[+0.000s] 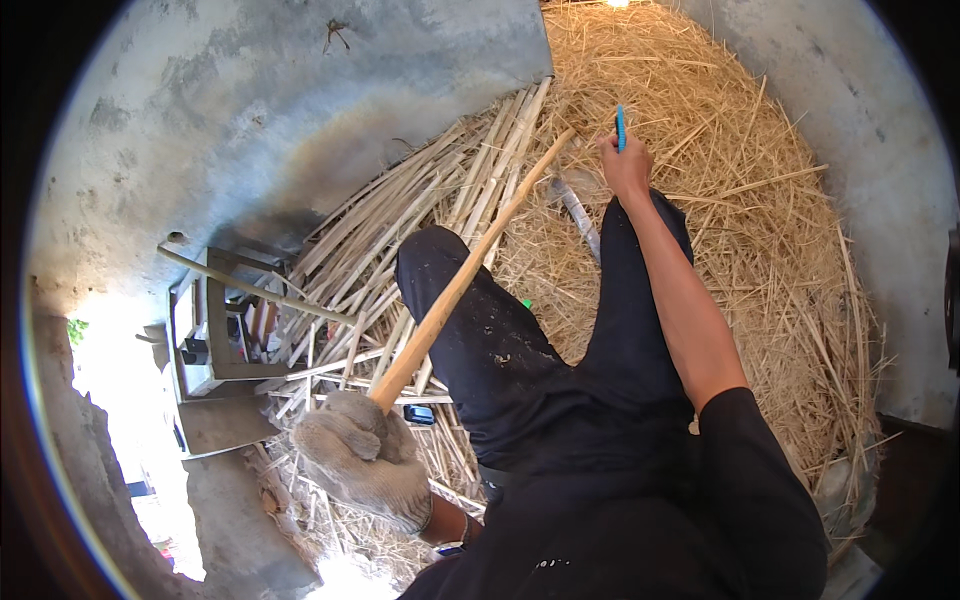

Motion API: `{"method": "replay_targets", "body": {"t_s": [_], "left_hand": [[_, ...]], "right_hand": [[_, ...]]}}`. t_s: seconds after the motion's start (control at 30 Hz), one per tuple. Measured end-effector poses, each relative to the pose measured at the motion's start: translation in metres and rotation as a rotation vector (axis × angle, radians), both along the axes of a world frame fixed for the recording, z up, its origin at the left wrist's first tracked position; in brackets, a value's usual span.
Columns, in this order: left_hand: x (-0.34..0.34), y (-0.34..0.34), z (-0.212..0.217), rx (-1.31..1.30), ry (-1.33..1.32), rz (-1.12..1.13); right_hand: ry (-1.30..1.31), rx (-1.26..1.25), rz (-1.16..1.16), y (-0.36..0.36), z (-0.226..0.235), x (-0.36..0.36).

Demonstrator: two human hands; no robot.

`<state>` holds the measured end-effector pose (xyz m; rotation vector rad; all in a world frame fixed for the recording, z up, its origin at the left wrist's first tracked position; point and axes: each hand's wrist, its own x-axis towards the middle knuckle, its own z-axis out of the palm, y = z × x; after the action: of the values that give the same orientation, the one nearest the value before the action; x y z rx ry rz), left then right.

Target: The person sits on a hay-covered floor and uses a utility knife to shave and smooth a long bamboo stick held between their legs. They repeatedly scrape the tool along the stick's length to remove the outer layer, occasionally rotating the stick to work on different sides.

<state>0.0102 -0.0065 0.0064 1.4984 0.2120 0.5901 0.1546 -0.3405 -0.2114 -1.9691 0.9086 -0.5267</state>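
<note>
My left hand, in a greyish knitted glove, is closed around the near end of a long bamboo strip. The strip slants up and away over my left knee, and its far end lies close to my right hand. My bare right hand is out beyond my right knee, closed on a slim blue tool that points away from me. Its exact kind is too small to make out. Between my legs lies a pale, tube-like object, partly covered by my right thigh.
Pale split strips lie in a heap on the left. Straw-like shavings cover the floor ahead and to the right. A wooden frame or cabinet stands at the left, a small dark device by my left thigh. Grey walls enclose the space.
</note>
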Motion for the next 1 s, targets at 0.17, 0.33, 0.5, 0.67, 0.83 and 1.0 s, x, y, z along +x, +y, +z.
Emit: {"method": "replay_targets", "body": {"t_s": [0.17, 0.33, 0.5, 0.67, 0.83, 1.0], "left_hand": [[0.013, 0.013, -0.025, 0.549, -0.286, 0.059], [0.002, 0.002, -0.012, 0.265, -0.214, -0.101], [-0.004, 0.009, -0.017, 0.375, -0.264, -0.233], [-0.013, 0.035, -0.045, -0.041, -0.285, -0.268], [-0.011, 0.022, -0.040, 0.143, -0.309, -0.267], [-0.010, 0.021, -0.034, 0.188, -0.338, -0.326]], "right_hand": [[-0.064, -0.202, 0.266, 0.025, 0.032, -0.041], [-0.227, 0.135, 0.438, 0.066, 0.029, -0.048], [-0.096, 0.086, 0.534, 0.103, 0.048, -0.059], [-0.268, 0.119, 0.840, 0.157, 0.140, -0.130], [-0.195, -0.003, 1.080, 0.174, 0.164, -0.172], [0.028, -0.193, 0.941, 0.169, 0.145, -0.160]]}}
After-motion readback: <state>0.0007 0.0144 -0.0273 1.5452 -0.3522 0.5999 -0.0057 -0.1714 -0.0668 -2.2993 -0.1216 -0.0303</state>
